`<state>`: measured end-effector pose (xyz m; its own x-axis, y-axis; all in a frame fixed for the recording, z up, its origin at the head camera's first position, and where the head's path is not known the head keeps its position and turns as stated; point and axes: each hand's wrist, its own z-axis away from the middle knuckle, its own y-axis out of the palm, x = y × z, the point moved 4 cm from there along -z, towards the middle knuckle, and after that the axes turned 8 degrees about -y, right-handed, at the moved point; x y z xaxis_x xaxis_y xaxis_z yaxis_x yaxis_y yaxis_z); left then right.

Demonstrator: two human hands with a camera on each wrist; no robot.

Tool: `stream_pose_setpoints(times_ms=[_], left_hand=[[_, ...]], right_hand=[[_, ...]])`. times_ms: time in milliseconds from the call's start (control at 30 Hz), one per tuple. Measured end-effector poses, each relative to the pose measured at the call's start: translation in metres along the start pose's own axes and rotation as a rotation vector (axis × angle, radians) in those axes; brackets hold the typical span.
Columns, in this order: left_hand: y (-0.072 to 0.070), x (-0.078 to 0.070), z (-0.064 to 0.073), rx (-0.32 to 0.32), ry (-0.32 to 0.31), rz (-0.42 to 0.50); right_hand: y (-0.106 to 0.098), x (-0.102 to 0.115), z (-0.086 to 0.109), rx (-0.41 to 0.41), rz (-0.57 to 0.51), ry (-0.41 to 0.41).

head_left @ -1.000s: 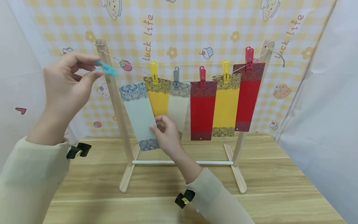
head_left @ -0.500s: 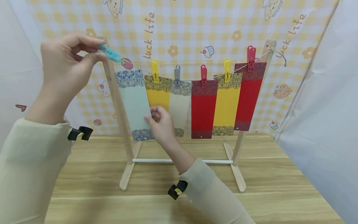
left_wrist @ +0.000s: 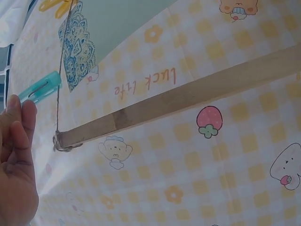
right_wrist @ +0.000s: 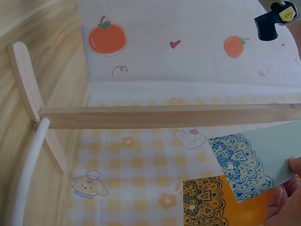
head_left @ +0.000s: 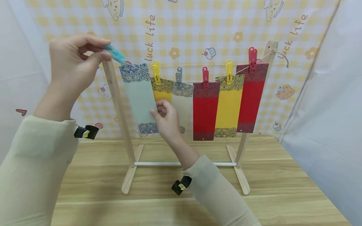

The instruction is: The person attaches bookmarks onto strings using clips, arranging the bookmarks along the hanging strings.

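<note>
Between thumb and fingers my left hand [head_left: 74, 59] pinches a light blue clothespin [head_left: 114, 54] near the left end of the string [head_left: 141, 68]. In the left wrist view the tip of the clothespin [left_wrist: 43, 87] meets the string. My right hand [head_left: 167, 121] pinches the right edge of a pale green paper card [head_left: 138, 99] with blue patterned ends. The card's top edge lies up at the string, just below the clothespin. Beside it hangs a yellow card [head_left: 162, 88], partly covered by the pale card and my right hand.
A wooden frame with a left post [head_left: 118, 103], right post [head_left: 267, 53] and white crossbar [head_left: 158, 164] stands on the wooden table [head_left: 127, 207]. Yellow, grey and red clothespins hold a cream card [head_left: 183, 108], red cards [head_left: 205, 113] and another yellow card [head_left: 228, 106] on the string.
The right hand has raised the pale green card to string height. My left hand has moved up and slightly right with the clothespin, bringing it to the string.
</note>
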<state>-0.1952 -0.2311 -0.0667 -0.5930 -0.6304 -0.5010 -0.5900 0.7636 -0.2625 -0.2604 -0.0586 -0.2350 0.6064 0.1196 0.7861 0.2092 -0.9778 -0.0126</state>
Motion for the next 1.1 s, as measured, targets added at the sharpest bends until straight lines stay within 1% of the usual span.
stream_pose_setpoints(times_ms=[200, 267, 367, 500, 600, 867, 1000, 1100], left_hand=[[0.005, -0.005, 0.001, 0.053, 0.022, -0.054], [0.006, -0.005, 0.002, 0.062, 0.02, -0.054], [0.005, -0.004, 0.003, 0.079, -0.001, -0.037], [0.004, -0.001, 0.005, 0.101, -0.057, -0.008], [0.003, 0.001, 0.006, 0.109, -0.088, -0.01], [0.004, 0.001, 0.009, 0.126, -0.112, -0.068], [0.004, 0.0, 0.01, 0.137, -0.12, -0.082], [0.004, -0.001, 0.011, 0.142, -0.111, -0.098]], right_hand=[[-0.001, 0.001, -0.001, -0.004, 0.009, -0.044], [-0.002, 0.001, -0.001, -0.004, 0.019, -0.054], [-0.002, 0.001, 0.0, -0.008, 0.042, -0.063], [-0.003, 0.0, 0.002, -0.016, 0.072, -0.064], [-0.002, -0.001, 0.002, -0.017, 0.082, -0.066], [-0.003, -0.008, 0.002, -0.03, 0.096, -0.044], [-0.002, -0.01, 0.002, -0.033, 0.074, -0.051], [-0.002, -0.012, 0.003, -0.039, 0.058, -0.05]])
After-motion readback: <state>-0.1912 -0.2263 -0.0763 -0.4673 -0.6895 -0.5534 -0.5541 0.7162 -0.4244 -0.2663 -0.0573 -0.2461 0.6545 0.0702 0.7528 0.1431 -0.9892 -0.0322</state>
